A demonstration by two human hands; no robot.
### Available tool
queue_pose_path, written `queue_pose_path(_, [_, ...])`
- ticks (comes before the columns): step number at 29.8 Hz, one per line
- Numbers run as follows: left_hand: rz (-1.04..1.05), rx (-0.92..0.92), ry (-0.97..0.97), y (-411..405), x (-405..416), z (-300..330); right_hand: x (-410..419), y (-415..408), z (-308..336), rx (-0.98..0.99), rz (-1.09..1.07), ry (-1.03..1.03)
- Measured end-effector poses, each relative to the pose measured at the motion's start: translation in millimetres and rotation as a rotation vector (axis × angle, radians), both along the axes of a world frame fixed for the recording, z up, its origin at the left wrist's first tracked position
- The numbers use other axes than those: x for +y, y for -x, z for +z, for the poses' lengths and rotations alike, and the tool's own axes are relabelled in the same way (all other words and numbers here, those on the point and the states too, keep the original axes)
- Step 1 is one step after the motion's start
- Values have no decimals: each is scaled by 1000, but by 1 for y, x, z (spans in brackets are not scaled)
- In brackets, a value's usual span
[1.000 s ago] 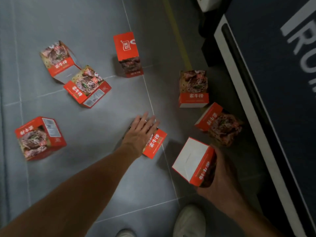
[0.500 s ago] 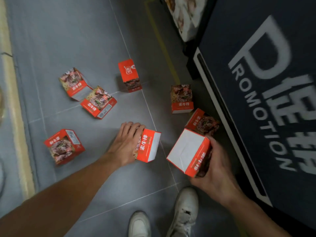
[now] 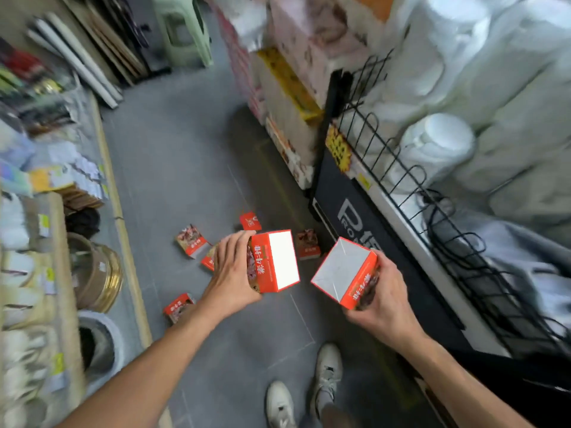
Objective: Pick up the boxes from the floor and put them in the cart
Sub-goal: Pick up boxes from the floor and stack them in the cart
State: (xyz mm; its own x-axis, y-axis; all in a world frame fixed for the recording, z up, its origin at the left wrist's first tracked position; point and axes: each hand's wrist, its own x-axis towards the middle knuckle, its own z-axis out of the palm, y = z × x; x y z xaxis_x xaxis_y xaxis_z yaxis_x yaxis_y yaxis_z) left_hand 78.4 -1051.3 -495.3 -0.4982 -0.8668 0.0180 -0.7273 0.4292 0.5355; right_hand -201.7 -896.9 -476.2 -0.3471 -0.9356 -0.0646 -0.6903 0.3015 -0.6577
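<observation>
1. The left hand (image 3: 230, 274) is gripping a red carton (image 3: 273, 261) up off the floor, fingers wrapped over its printed face and the white end panel pointing away from the palm
2. The right hand (image 3: 381, 296) is holding a second carton (image 3: 344, 270) from below and behind, fingers curled round its red side, the pale panel tilting up just beyond the fingertips
3. The two cartons are hanging near each other without touching, both well above the grey floor (image 3: 185, 168)
4. More boxes are lying on that floor beyond the left fingers: one with a photo face (image 3: 191, 244), one small red one (image 3: 250, 220), one between the hands (image 3: 307, 244), and another below the left wrist (image 3: 178, 307)
5. The wire cart (image 3: 401, 193) is standing off the right hand's outer side, with white bags sitting in it
6. These cartons are looking light and stiff, thin card that would dent under a hard squeeze, so spanning two opposite flat faces seems the safest hold
</observation>
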Motion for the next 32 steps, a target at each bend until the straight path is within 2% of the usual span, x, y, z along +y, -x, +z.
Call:
queue_pose_path(5, [-39, 50, 84, 9, 20, 121, 33, 1, 104, 28, -34, 64])
queue_pose_path(10, [-61, 99, 152, 18, 49, 196, 71, 5, 174, 77, -85, 141])
queue_pose_path(18, [-139, 169, 252, 65, 108, 269, 148, 39, 240, 129, -169, 276])
queue_pose_path(24, [-137, 292, 190, 131, 179, 306, 235, 81, 276, 115, -235, 345])
queue_pose_path(32, [-343, 367, 186, 225, 282, 345, 369, 134, 316, 177, -415, 451])
